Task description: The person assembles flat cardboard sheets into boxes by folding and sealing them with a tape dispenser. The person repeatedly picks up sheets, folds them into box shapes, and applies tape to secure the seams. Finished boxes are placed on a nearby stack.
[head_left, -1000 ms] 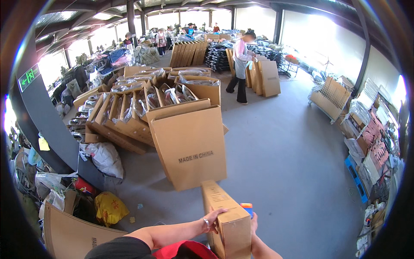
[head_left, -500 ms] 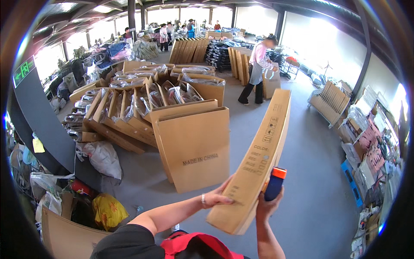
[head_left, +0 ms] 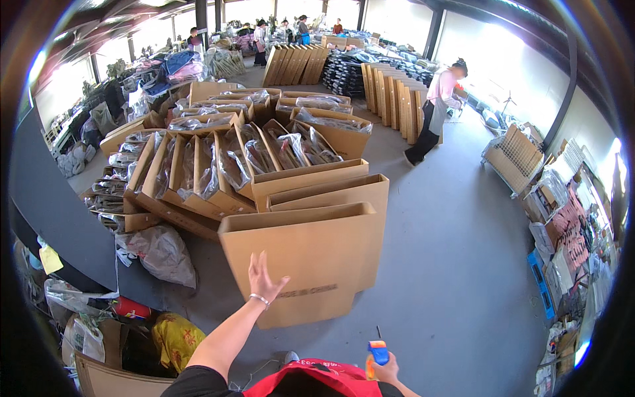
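Observation:
A flat, upright cardboard carton (head_left: 317,255) with an open top stands nearest me, tilted slightly. My left hand (head_left: 266,281) is in front of its broad face with fingers spread, holding nothing; whether it touches the board I cannot tell. Low in the view, my right hand (head_left: 387,370) is closed around a blue and orange tape dispenser (head_left: 378,352), partly hidden by the fingers. Close behind the near carton stands another open carton (head_left: 378,228), with a third (head_left: 314,177) beyond it.
Rows of cartons (head_left: 198,172) hold plastic-wrapped goods. A white sack (head_left: 159,255) and a yellow bag (head_left: 178,341) lie at the left. A person (head_left: 436,106) is beside upright cartons (head_left: 397,99). A wire cart (head_left: 512,159) and blue pallet (head_left: 541,284) are at the right.
The carton I held in both hands now stands upright in front of the others. My left hand has let go and opened; the right has lowered with the dispenser.

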`<state>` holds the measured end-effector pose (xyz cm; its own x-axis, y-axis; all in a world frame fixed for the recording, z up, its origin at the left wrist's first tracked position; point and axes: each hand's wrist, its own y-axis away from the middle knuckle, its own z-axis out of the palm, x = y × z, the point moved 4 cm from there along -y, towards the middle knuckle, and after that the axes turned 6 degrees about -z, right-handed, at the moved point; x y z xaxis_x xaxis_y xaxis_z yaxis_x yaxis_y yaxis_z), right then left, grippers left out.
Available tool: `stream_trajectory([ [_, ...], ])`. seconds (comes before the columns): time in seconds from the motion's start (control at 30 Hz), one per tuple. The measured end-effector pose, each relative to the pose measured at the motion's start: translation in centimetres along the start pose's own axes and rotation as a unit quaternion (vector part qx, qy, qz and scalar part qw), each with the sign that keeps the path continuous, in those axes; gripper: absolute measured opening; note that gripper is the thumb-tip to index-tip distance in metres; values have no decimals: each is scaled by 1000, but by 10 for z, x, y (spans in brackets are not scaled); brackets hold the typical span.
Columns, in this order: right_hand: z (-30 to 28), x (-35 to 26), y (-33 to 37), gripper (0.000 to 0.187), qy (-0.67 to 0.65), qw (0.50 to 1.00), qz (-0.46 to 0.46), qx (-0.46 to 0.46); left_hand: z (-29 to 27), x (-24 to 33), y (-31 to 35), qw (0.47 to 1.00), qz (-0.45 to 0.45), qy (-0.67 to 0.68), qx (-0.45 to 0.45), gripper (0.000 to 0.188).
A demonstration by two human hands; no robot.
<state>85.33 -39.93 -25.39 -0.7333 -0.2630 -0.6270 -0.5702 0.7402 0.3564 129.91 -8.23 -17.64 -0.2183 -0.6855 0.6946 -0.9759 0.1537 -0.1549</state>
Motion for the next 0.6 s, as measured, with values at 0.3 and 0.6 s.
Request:
stream_trajectory([
  [0.3,-79,137,-36,62,92,990,96,44,21,59,-175,925,-92,-344,-136,136],
  [0.6,-98,177,-146,69,57,994,55,-71,81,-3,-195,902,77,-368,-213,33],
])
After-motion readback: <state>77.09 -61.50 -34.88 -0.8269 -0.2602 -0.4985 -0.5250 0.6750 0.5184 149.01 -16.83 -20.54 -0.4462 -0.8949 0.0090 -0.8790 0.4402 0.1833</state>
